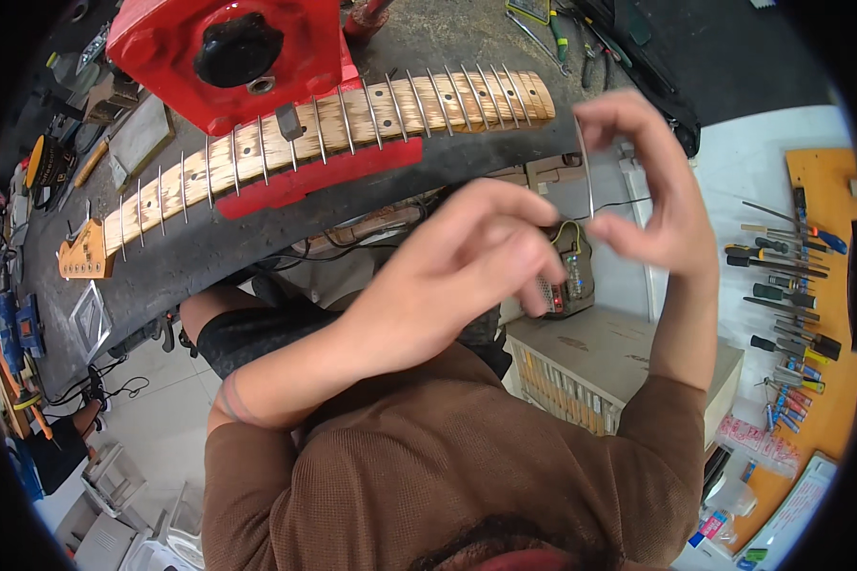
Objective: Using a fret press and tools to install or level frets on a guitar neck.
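Note:
A pale, streaked-wood guitar neck [195, 186] with a headstock [81, 249] lies across the upper bench, metal wire pieces set crosswise along it. A small dark metal block [289, 122] sits on its middle. Beyond the neck's right end my right hand [667, 190] holds a thin metal wire [588, 176] upright between thumb and fingertips. My left hand [462, 281] is beside it, lower and nearer the middle, slightly blurred, fingers loosely curved and apart with nothing visible in them.
A red machine [157, 57] stands behind the neck, a red support [314, 176] under it. Hand tools [562, 48] lie on the dark bench [162, 276]. At right hang many files and screwdrivers on a wooden board [828, 152]; a beige cabinet [581, 352] stands below.

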The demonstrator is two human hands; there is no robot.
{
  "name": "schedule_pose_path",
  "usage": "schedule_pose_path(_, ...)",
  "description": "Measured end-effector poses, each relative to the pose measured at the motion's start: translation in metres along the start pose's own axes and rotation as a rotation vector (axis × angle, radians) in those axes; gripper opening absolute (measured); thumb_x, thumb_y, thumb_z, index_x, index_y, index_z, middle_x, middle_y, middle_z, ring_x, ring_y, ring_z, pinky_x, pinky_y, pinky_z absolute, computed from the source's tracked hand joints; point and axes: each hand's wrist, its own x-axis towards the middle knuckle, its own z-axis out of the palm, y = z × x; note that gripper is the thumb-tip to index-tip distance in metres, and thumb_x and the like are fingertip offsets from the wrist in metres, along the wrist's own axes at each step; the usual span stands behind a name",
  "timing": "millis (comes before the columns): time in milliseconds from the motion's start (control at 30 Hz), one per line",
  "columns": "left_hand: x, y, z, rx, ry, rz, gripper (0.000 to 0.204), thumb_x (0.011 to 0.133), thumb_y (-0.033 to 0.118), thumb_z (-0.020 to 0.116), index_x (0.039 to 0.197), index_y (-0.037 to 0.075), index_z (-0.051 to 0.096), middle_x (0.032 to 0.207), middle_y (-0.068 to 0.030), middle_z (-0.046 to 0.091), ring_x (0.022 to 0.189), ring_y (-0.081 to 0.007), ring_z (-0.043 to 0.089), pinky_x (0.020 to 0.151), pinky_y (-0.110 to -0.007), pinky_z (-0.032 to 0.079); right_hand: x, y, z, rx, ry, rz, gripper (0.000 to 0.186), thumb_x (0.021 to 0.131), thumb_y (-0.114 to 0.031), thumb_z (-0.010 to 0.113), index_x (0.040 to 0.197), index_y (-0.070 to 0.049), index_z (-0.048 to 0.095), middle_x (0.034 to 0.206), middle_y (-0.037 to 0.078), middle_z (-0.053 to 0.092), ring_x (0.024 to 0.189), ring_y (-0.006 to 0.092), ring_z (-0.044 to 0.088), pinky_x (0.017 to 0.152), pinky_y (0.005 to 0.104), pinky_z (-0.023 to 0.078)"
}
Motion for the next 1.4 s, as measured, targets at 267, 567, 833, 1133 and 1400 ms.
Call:
schedule_pose_path(267,-0.121,0.106,-0.076,1.279,0.598,0.706,0.025,0.102,0.005,0.075,0.124,-0.008,0.070,0.113,-0.0185,0.074,0.105,-0.0247,0.068,0.095,-0.037,0.054,0.044,0.048,-0.026,-0.221,-0.208,0.072,0.065,0.089,-0.028,0.087,0.147,-0.007,0.067,0.133,0.003,0.064,0.124,0.0200,0.060,0.102,0.0362,0.051)
schedule_pose_path(567,-0.189,0.181,-0.146,2.035,0.792,0.266,0.111,0.084,0.071,0.090,0.168,0.008,0.056,0.165,-0.0171,0.060,0.154,-0.0358,0.058,0.131,-0.053,0.041,0.054,0.070,-0.018,-0.170,-0.289,0.089,0.069,0.095,-0.034,0.087,0.155,-0.008,0.064,0.156,0.006,0.061,0.141,0.0234,0.060,0.111,0.0407,0.053)
schedule_pose_path(833,-0.193,0.176,-0.156,2.041,0.792,0.176,0.128,0.074,0.084,0.087,0.174,0.014,0.050,0.165,-0.0197,0.062,0.158,-0.0361,0.055,0.133,-0.054,0.040,0.055,0.072,-0.014,-0.106,-0.300,0.205,0.075,0.091,-0.036,0.085,0.155,-0.004,0.062,0.160,0.009,0.059,0.146,0.0230,0.056,0.115,0.0395,0.048)
schedule_pose_path(1133,-0.191,0.171,-0.164,1.863,0.782,0.104,0.105,0.086,0.054,0.095,0.173,0.013,0.052,0.163,-0.0183,0.063,0.151,-0.0334,0.061,0.131,-0.049,0.044,0.055,0.071,-0.013,-0.161,-0.290,0.167,0.070,0.094,-0.035,0.086,0.155,-0.007,0.065,0.150,0.005,0.065,0.133,0.0215,0.062,0.108,0.0380,0.051)
schedule_pose_path(1400,-0.190,0.164,-0.177,1.804,0.865,0.124,0.078,0.098,0.026,0.088,0.168,0.010,0.057,0.164,-0.0135,0.064,0.149,-0.0294,0.062,0.130,-0.046,0.045,0.048,0.064,-0.010,-0.235,-0.277,0.169,0.067,0.097,-0.033,0.084,0.156,-0.007,0.066,0.151,0.006,0.067,0.130,0.0229,0.064,0.108,0.0381,0.052)
